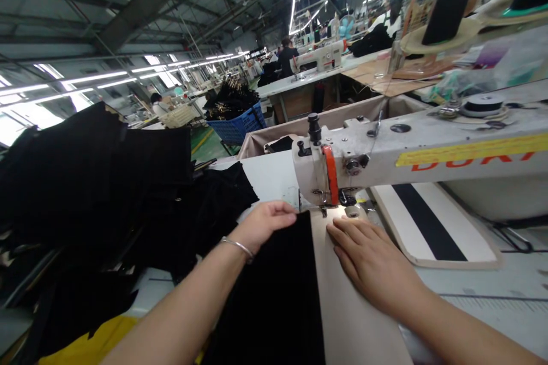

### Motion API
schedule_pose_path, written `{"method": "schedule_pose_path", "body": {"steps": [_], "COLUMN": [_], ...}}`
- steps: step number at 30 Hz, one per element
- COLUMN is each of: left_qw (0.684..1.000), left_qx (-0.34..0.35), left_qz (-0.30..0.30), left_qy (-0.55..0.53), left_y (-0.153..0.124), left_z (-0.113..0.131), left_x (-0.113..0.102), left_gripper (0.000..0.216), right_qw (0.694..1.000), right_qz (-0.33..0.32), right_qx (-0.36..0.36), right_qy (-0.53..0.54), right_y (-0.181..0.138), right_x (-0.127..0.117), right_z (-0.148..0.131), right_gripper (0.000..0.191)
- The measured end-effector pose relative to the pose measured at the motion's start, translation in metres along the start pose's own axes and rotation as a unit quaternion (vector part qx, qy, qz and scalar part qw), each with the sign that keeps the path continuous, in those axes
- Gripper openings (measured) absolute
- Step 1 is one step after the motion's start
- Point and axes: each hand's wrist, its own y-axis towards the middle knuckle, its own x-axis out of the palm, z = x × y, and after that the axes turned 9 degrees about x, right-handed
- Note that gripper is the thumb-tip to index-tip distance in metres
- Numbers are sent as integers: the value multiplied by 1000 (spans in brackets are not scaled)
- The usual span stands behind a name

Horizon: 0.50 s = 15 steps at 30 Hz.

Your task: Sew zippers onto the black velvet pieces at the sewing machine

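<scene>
A strip of black fabric (278, 291) lies on a beige piece (346, 308) under the head of a white sewing machine (385, 148). My left hand (263, 223), with a thin bracelet on the wrist, is curled over the black fabric's far edge, fingers closed on it. My right hand (368, 256) lies flat on the beige fabric just in front of the needle area (338, 202), fingers stretched out and together.
A big heap of black fabric pieces (107, 199) covers the left of the table. A black-and-white striped pad (432, 228) lies right of the needle. Thread cones (449, 3) stand behind the machine. A blue basket (237, 125) and other workers at machines are farther back.
</scene>
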Motion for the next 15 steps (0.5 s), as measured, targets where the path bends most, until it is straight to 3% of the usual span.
{"method": "schedule_pose_path", "body": {"steps": [2,5,8,15], "left_qw": [997,971,947,930], "left_qx": [20,106,148,129], "left_qz": [-15,49,51,39], "left_qy": [71,209,281,343], "left_y": [6,17,26,33], "left_z": [-18,-36,-38,-30], "left_x": [33,64,68,64], "left_gripper": [15,11,8,6], "right_qw": [1000,1000,1000,1000], "right_qz": [0,-5,-10,-12], "right_qx": [1,3,5,13], "right_qy": [2,7,10,0], "right_y": [-1,-1,-1,1], "right_x": [0,0,-1,-2], "right_z": [1,1,0,-1], "right_gripper": [41,43,43,46]}}
